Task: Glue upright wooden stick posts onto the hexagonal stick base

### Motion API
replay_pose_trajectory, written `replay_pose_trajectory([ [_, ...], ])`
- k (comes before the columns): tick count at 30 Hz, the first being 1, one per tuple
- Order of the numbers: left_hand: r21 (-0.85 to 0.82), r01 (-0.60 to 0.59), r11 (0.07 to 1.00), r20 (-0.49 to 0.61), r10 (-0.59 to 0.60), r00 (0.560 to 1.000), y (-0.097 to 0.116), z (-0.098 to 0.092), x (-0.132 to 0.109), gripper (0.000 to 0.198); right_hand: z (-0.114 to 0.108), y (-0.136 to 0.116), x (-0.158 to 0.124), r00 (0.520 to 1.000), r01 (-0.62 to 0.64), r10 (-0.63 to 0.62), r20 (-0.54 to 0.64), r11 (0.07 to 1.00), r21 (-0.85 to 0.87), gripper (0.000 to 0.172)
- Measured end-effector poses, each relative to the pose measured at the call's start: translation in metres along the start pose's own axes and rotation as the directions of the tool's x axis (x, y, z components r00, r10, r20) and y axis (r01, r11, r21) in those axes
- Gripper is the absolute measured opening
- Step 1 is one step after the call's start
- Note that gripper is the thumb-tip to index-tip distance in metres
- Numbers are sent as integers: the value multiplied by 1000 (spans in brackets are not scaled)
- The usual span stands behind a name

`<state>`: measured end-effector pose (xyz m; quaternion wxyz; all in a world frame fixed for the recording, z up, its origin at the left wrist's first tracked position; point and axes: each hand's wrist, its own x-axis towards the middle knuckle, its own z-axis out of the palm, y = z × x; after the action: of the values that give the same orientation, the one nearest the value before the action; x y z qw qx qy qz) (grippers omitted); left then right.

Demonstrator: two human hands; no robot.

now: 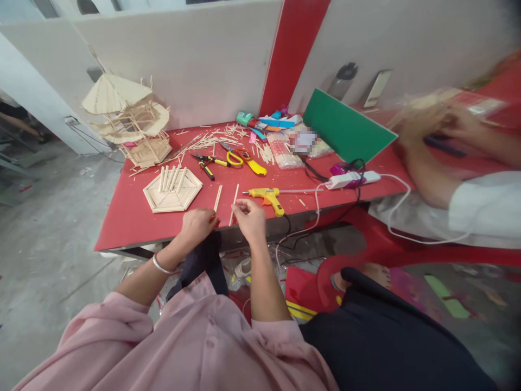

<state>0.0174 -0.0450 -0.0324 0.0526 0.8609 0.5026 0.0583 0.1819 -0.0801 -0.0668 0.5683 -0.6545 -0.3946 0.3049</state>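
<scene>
My left hand is at the table's front edge with its fingers curled in. They cover the near end of a pair of thin wooden sticks; whether they grip the sticks is hidden. My right hand has thumb and fingertips pinched at another thin wooden stick, which slants beside the pair. Left of them lies a hexagonal stick panel with several loose sticks on top. A yellow glue gun rests just right of my right hand, a glue stick in its back.
A tiered stick model stands at the back left. Pliers, yellow-handled scissors, scattered sticks and a green board occupy the red table. A power strip trails cables. Another person's arm works at right.
</scene>
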Motion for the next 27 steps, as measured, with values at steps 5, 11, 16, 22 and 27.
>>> replay_pose_trajectory([
  [5, -484, 18, 875, -132, -93, 987, -10, 11, -17, 28, 5, -5, -2, 996, -70, 67, 58, 996, 52, 33],
  [11, -724, 66, 687, -14, -109, 994, 1, 22, -29, 35, 21, -16, -8, 976, -200, 184, 114, 967, 156, 36],
  [16, -682, 34, 730, -82, -123, 989, 1, 25, -23, 44, 18, -20, 7, 984, -131, 125, 131, 991, 37, 38],
  [22, -559, 71, 826, -67, -131, 989, -4, 23, -14, 37, 11, -27, 67, 930, 331, -212, 302, 841, -428, 31],
  [27, -536, 115, 836, -17, -146, 989, -5, 24, -10, 36, 14, -28, 98, 845, 450, -215, 490, 780, -435, 25],
])
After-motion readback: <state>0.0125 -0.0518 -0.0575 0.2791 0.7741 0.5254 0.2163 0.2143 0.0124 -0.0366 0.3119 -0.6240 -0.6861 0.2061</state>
